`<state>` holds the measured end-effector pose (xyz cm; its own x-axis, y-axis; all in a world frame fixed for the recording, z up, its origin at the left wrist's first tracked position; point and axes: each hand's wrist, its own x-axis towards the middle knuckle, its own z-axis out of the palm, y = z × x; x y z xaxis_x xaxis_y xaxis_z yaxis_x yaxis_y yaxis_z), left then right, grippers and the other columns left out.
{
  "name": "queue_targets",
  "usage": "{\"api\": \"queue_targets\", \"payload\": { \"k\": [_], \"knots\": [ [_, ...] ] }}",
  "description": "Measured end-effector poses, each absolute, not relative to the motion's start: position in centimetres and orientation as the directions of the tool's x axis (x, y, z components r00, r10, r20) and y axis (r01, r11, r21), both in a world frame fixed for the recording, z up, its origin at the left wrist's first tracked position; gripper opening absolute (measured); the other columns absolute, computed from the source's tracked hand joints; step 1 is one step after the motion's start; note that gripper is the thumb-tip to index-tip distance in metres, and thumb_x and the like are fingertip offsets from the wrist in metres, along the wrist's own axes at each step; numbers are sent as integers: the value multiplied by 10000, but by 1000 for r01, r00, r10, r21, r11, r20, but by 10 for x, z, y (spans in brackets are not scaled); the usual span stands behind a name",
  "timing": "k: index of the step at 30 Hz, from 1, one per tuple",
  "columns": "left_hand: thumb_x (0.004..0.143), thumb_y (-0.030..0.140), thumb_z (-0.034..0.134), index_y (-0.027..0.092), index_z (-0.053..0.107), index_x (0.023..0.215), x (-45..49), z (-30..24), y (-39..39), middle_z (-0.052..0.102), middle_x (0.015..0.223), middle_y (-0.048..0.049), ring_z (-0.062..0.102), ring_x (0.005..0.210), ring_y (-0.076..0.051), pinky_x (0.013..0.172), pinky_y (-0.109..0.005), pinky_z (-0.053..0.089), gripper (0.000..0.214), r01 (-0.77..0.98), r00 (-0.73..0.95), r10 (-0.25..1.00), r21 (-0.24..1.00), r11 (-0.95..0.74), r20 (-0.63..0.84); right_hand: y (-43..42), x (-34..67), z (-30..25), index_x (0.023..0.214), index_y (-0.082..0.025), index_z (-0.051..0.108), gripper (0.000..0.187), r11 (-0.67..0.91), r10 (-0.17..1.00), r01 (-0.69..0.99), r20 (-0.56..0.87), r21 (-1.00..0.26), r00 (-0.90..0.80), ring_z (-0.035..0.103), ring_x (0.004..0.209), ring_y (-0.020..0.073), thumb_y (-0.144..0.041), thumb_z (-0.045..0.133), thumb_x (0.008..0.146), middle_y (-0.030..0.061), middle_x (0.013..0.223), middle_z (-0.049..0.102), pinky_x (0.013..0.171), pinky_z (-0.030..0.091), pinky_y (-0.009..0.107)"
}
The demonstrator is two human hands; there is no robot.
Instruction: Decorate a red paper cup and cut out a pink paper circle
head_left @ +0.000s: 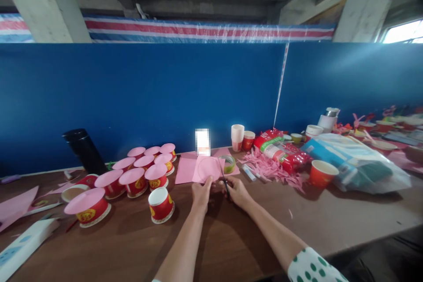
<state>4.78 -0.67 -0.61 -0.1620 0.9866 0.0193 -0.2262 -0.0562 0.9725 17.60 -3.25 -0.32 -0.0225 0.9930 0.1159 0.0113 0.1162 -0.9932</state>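
Note:
My left hand pinches the lower edge of a pink paper sheet that bears a faint round outline. Just right of it, my right hand grips dark-handled scissors, whose blades reach up along the sheet's right edge. More pink paper lies flat on the table behind the held sheet. A roll of green tape rests on that paper, partly behind the scissors. To the left stands an upturned red paper cup with a bare white bottom.
Several upturned red cups topped with pink discs stand at left, near a black bottle and a white power strip. At right are pink paper shreds, a red plastic package, an orange cup and a plastic bag.

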Motion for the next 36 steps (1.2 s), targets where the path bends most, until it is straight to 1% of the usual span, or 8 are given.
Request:
{"api": "queue_targets", "payload": {
  "k": [5,11,17,25,28,32,34,36],
  "knots": [
    [591,360,692,40,659,642,48,-4,-7,628,503,-87,583,430,-163,436,-256,478,326,-255,-160,987,965,-51,10,-31,176,-6,993,-123,580,390,119,993,4,119,-993,-21,426,369,60,-406,579,723,-48,497,504,316,304,149],
    [567,331,711,33,662,689,50,-2,-9,642,527,-86,587,433,-167,442,-267,486,326,-276,-167,986,960,-54,7,-30,176,-7,987,-129,581,392,130,991,11,130,-991,-18,434,367,65,-414,586,716,-45,508,514,310,301,151],
    [565,329,714,25,661,670,50,-1,-10,638,513,-89,584,428,-167,432,-262,478,325,-282,-145,989,958,-55,14,-31,176,-4,960,-135,582,364,141,990,6,141,-990,-24,435,370,64,-408,583,720,-49,506,507,323,305,153],
    [583,352,705,32,667,694,49,0,-11,649,546,-96,598,452,-167,455,-263,491,341,-274,-139,990,961,-47,9,-30,177,-5,934,-142,594,315,162,986,-4,162,-987,-26,431,370,66,-366,598,712,-52,492,511,345,320,163],
    [581,365,712,42,664,747,51,3,-15,656,577,-97,604,468,-170,449,-259,492,367,-303,-126,992,952,-43,4,-31,177,-4,914,-147,600,293,170,985,3,170,-985,-33,437,379,71,-357,602,709,-52,495,513,353,328,168],
    [580,352,727,82,627,927,54,6,-18,681,719,-93,626,533,-168,477,-254,501,450,-401,-75,994,910,-105,82,-34,177,-2,899,-148,601,269,201,978,22,199,-979,-59,441,390,72,-359,580,733,-53,497,508,362,332,169],
    [580,342,731,87,610,950,54,4,-17,679,753,-92,632,565,-170,504,-259,509,466,-417,-54,994,903,-107,93,-36,176,0,894,-143,600,263,209,975,34,206,-977,-79,444,397,71,-353,580,737,-52,498,505,367,335,168],
    [571,334,737,80,608,928,53,1,-15,675,759,-95,635,590,-174,525,-262,511,457,-407,-49,996,909,-92,79,-37,176,2,890,-137,600,264,213,974,40,209,-976,-88,445,400,70,-351,581,737,-49,502,505,366,334,166]
  ]
}}
